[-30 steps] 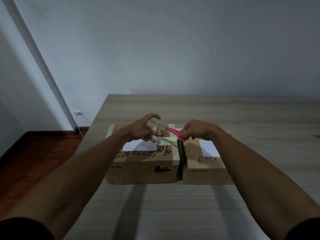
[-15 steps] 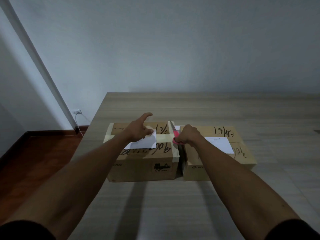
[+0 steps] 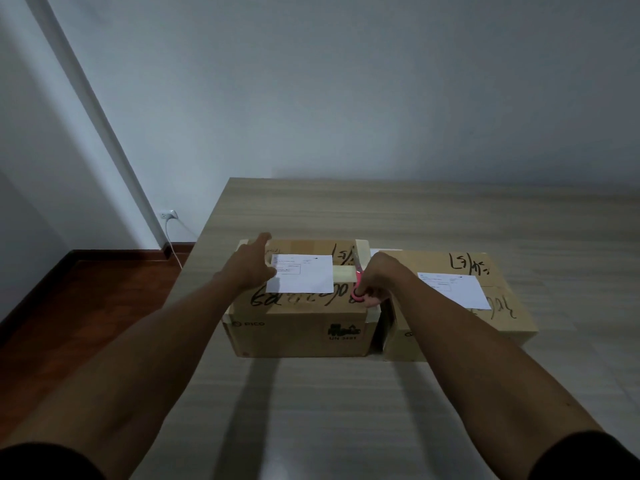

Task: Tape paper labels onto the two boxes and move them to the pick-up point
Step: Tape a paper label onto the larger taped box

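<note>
Head view. Two cardboard boxes are set side by side near the table's [image 3: 415, 216] left edge. The left box [image 3: 298, 327] carries a flat white paper label [image 3: 304, 278] on its top; the left hand [image 3: 254, 263] is laid on the label's left edge, fingers extended, pinning it. The right hand [image 3: 379, 282] is curled round pink-handled scissors [image 3: 358, 289], blades pointed toward the far edge, just right of that label, its long axis running left-right. The right box [image 3: 485, 306] bears a second label [image 3: 453, 291]. Tape is not discernible. Cardboard is matte, marker-scribbled.
</note>
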Tool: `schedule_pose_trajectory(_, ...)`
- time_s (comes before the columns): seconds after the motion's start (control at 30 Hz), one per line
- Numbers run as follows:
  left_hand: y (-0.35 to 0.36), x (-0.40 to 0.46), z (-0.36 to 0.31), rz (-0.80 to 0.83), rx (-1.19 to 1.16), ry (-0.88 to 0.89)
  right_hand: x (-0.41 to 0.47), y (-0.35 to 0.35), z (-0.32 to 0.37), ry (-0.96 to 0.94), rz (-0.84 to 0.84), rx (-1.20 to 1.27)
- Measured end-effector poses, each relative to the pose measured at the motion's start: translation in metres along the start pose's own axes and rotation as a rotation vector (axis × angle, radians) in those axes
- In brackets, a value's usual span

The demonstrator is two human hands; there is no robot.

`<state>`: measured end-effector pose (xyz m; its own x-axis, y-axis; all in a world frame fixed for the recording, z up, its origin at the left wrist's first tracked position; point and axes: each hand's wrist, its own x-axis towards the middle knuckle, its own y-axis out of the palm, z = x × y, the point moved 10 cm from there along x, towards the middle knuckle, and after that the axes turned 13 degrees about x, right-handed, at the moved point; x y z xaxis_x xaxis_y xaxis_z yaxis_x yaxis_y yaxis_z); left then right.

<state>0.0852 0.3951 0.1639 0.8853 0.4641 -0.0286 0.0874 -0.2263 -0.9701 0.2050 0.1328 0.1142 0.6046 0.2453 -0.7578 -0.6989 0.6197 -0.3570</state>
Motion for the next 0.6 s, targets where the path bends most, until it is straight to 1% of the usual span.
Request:
schedule_pose_trajectory(0.1, 0.004, -0.002, 0.009, 0.026, 0.065, -0.009, 0.007, 0.000, 0.007, -0.066, -0.029, -0.087)
schedule_pose_trajectory(0.33, 0.006, -0.003, 0.015, 0.046, 0.056, -0.022, 0.009, -0.001, 0.010, -0.033, -0.022, -0.121)
schedule_pose_trajectory(0.37, 0.004, -0.003, 0.013, 0.040, 0.053, -0.016, 0.008, -0.006, 0.016, -0.082, -0.060, -0.142)
schedule_pose_trajectory(0.47, -0.005, -0.001, 0.010, 0.002, 0.000, -0.021, -0.002, -0.027, 0.045, -0.335, -0.268, -0.163)
schedule_pose_trajectory(0.53, -0.013, 0.000, 0.003, -0.022, -0.201, -0.025, -0.012, -0.027, 0.061, -0.483, -0.297, -0.069)
schedule_pose_trajectory(0.6, -0.019, 0.000, -0.012, -0.010, -0.477, 0.010, -0.018, -0.023, 0.072, -0.611, -0.251, 0.073)
